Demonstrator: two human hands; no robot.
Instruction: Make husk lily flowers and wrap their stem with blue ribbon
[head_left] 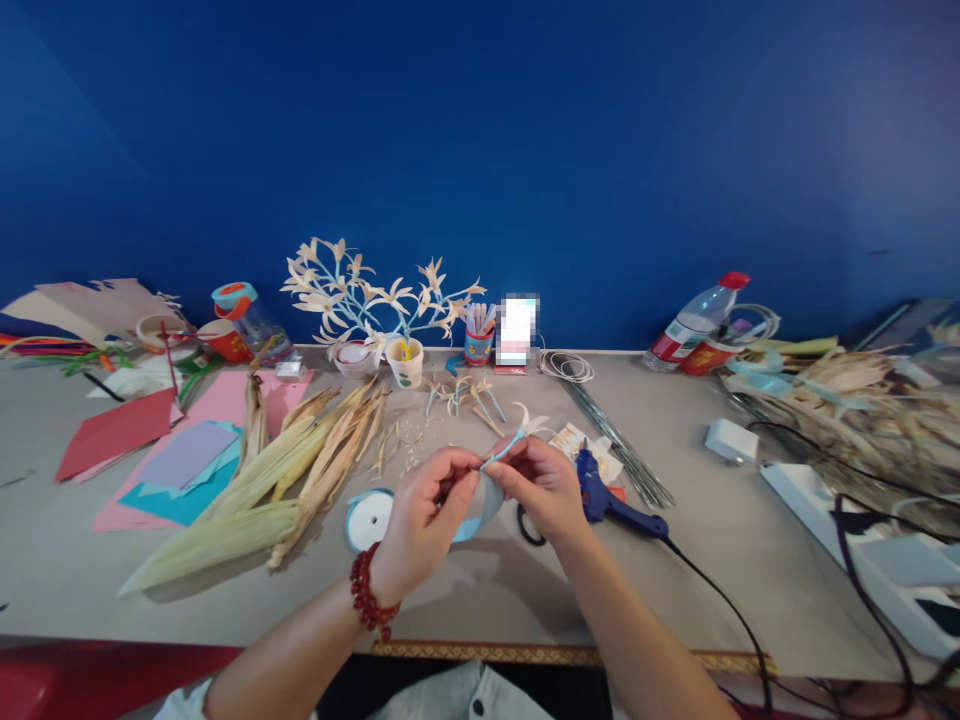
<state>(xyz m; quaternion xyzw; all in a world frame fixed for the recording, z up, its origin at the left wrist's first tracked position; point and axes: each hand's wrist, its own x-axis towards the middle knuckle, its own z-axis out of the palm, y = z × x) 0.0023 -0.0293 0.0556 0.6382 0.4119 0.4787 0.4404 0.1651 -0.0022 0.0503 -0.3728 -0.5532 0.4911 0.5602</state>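
Observation:
Between my two hands, above the front of the table, is a small pale corn-husk flower [529,422] on a stem wrapped in light-blue ribbon. Thumb and fingers of my left hand [435,505] are closed in a pinch at the stem's lower end. My right hand [546,488] pinches the stem nearer the petals, tilting the flower up to the right. A loose light-blue ribbon [487,503] hangs below the fingertips, towards a ribbon spool [373,519] lying left of my left hand. Part of the ribbon is hidden by my fingers.
A blue glue gun [600,490] with a cord lies right of my right hand, beside metal wires [619,440]. Corn husks [277,490] and coloured paper [180,470] spread leftward. Finished flower branches [375,290] stand at the back. A power strip [855,550] sits right.

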